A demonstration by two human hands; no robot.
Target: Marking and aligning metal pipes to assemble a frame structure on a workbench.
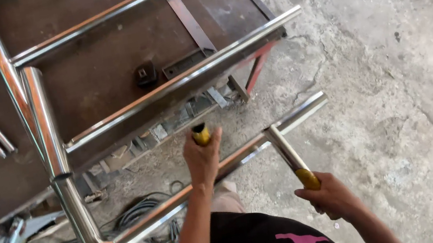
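Currently listed: left hand [203,157] clenched on a yellow-handled tool [201,135], just near of the rusty brown steel workbench [102,70]; right hand [332,197] grasping a short polished steel tube with yellow end [291,156], butted against the bent polished stainless-steel tube frame [183,200]. Judged step: fitting the crosspiece; next calls for steady alignment.

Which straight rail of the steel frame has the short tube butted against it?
The nearest rail, off the table over the concrete floor. The right hand holds the short tube against it; the two rails on the table carry nothing.
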